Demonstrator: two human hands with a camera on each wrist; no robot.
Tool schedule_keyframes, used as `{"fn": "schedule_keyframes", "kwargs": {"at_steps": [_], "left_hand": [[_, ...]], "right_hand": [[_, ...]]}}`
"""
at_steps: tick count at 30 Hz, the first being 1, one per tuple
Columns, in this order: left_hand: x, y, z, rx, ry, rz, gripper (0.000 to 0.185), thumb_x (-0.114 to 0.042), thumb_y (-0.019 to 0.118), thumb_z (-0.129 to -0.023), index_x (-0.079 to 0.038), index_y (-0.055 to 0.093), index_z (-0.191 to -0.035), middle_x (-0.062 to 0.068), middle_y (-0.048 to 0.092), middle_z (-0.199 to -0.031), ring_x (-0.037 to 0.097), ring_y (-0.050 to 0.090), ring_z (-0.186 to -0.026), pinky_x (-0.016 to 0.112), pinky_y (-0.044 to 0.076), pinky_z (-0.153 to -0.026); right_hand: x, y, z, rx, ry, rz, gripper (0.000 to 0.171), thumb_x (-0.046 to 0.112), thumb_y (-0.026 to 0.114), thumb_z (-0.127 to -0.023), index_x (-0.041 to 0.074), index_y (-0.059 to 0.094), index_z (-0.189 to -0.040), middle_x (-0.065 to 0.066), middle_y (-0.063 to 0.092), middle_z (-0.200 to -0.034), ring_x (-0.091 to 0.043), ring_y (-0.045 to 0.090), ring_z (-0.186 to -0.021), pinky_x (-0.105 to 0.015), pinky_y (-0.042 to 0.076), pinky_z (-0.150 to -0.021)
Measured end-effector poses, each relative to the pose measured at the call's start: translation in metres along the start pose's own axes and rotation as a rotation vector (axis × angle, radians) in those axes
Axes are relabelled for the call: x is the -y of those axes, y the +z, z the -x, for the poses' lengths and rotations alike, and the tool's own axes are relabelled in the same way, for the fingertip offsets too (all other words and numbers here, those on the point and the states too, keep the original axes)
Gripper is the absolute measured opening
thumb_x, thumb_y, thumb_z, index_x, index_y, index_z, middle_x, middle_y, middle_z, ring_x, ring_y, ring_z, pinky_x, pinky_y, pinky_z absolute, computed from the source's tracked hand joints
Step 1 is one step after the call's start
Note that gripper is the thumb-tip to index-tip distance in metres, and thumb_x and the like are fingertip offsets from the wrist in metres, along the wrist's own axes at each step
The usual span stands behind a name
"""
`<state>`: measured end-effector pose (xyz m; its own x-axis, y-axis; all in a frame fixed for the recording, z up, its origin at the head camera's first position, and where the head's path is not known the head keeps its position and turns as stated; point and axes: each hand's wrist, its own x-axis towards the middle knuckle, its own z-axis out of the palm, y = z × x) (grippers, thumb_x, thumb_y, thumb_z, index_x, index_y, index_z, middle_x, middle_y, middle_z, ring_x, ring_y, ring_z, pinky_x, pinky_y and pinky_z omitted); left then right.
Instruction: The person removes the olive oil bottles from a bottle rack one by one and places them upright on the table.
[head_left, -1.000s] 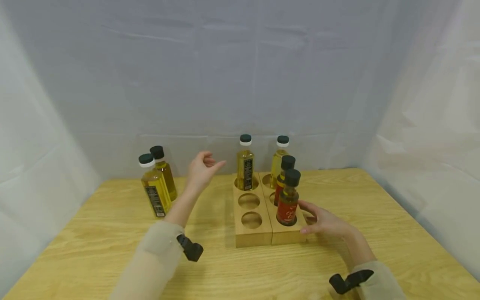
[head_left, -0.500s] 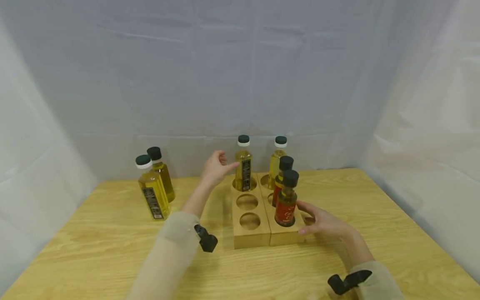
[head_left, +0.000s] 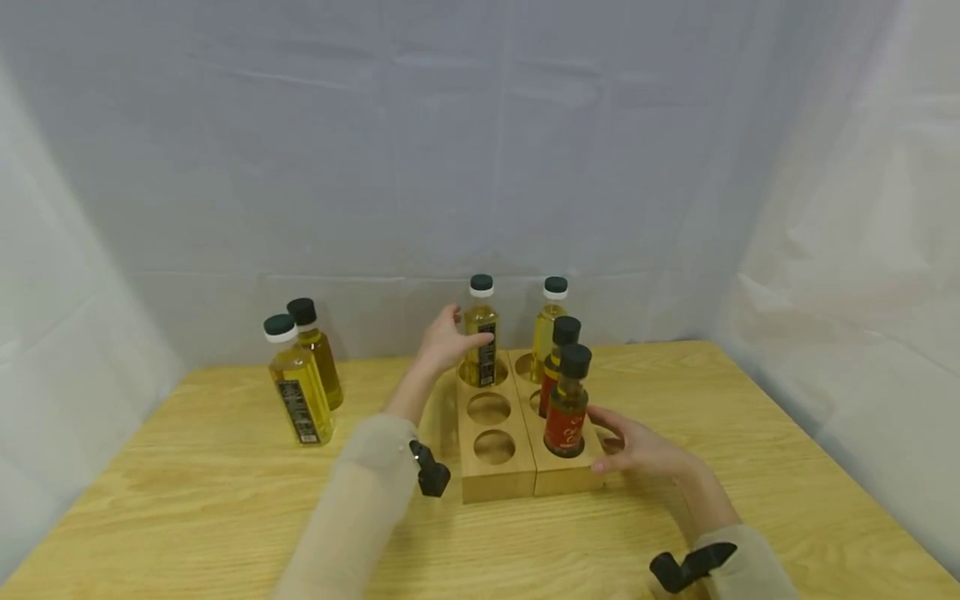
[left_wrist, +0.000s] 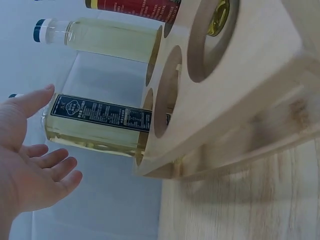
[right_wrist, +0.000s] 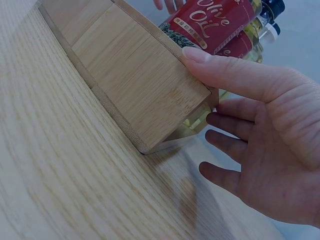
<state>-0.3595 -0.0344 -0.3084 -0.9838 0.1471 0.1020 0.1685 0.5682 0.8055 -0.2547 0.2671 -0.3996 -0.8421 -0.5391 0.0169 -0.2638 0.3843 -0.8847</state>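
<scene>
Two hands at a wooden rack of oil bottles on a table.

One big wooden table (head_left: 225, 500); two wooden racks (head_left: 495, 467) side by side, each with three round holes; six bottles in all, four in the racks and two loose yellow bottles (head_left: 298, 392) on the left; the left hand (head_left: 442, 343) is open with straight fingers, just beside the yellow back bottle (head_left: 480, 342) with the black label, in the far hole, touching or not I cannot tell; the right hand (head_left: 637, 446) rests open against the rack's right end, thumb on top, by the red-label bottle (head_left: 566, 412); one more red bottle half hides behind it.
</scene>
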Motion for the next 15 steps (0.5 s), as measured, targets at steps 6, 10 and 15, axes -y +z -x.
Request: {"fn": "schedule_keyframes", "kwargs": {"at_steps": [6,10,15], "left_hand": [[-0.0044,0.0012,-0.0026,0.005,-0.005,-0.012,0.075,-0.028,0.068,-0.085,-0.002,0.027,-0.142,0.019,0.037,-0.141,0.033,0.037,-0.127,0.044,0.036,-0.101],[-0.0049,0.0025,-0.0039,-0.009,-0.008,-0.032,0.069,-0.025,0.067,-0.086,0.001,0.032,-0.139,0.020,0.040,-0.138,0.034,0.040,-0.124,0.043,0.037,-0.100],[-0.0039,0.0043,-0.0049,-0.019,-0.011,-0.067,0.066,-0.025,0.066,-0.086,0.003,0.035,-0.137,0.021,0.042,-0.135,0.035,0.042,-0.121,0.043,0.038,-0.099]], "right_hand": [[0.0006,-0.0009,-0.0009,0.011,-0.013,0.004,0.093,0.016,0.072,-0.081,-0.012,0.008,-0.143,-0.034,0.009,-0.146,-0.051,0.014,-0.131,-0.058,0.024,-0.103],[0.0015,-0.0012,-0.0006,0.010,-0.007,-0.002,0.094,0.016,0.072,-0.081,-0.012,0.008,-0.143,-0.034,0.009,-0.147,-0.052,0.014,-0.131,-0.058,0.023,-0.103],[0.0025,-0.0007,0.0005,-0.001,0.008,0.002,0.094,0.017,0.073,-0.080,-0.011,0.009,-0.143,-0.033,0.009,-0.147,-0.052,0.016,-0.131,-0.059,0.024,-0.103]]}}
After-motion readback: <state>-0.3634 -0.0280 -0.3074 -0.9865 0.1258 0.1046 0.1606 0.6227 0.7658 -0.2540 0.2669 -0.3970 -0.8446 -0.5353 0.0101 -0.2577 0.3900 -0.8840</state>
